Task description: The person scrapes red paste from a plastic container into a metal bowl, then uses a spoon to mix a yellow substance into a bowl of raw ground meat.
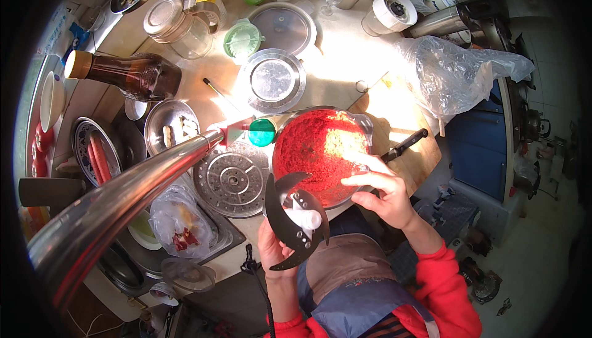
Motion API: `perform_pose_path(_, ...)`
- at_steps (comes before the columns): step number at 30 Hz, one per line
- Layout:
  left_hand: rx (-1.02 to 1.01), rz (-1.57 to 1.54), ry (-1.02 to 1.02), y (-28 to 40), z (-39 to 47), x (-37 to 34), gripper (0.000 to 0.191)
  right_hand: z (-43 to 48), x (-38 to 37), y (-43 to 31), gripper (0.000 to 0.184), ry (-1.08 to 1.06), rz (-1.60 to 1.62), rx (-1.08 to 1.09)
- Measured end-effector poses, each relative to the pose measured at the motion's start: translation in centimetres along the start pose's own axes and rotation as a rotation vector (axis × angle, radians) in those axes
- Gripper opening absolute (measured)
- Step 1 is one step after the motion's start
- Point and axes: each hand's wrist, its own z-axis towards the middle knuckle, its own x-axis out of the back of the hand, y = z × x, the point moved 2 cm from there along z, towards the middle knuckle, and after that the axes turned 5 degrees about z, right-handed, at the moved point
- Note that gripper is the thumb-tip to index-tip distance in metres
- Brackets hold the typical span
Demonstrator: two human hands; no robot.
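My left hand [277, 250] holds a food chopper blade assembly [307, 220] with dark curved blades and a white hub, over the near left edge of the bowl. Finely chopped red food [305, 148] fills much of the bowl [370, 130]. My right hand [386, 190] is at the bowl's near right rim, fingers spread and partly over the inside; no object shows in it. A knife with a black handle [407, 144] lies on the wooden cutting board [425, 157] to the right of the bowl. Left of the bowl are a green lid [262, 132] and a perforated metal steamer plate [231, 180].
A metal faucet [138, 194] crosses the left side above the sink. A brown glass bottle [148, 76], a glass pitcher [185, 37] and metal lids [273, 81] stand or lie beyond. A clear plastic bag [448, 74] lies at the right, near blue cabinets [478, 148].
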Motion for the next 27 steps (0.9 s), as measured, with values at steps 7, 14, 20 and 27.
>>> perform_pose_path(7, -0.088, 0.183, 0.0, -0.6, 0.1, 0.3, 0.027, -0.2, -1.1, 1.2, 0.033, -0.072, 0.605, -0.381)
perform_pose_path(14, 0.02, 0.367, -0.137, -1.1, -0.2, 0.8, 0.026, 3.6, -0.2, 1.1, 0.04, -0.266, 0.283, -0.017)
perform_pose_path(20, 0.072, 0.325, -0.16, -1.1, 0.2, 1.6, 0.025, 4.1, -0.5, 1.7, 0.032, -0.4, 0.407, -0.308)
perform_pose_path(27, -0.33, 0.646, -0.2, 0.5, 0.2, 1.2, 0.038, 3.7, 0.2, 1.5, 0.014, -0.517, 0.056, -0.316)
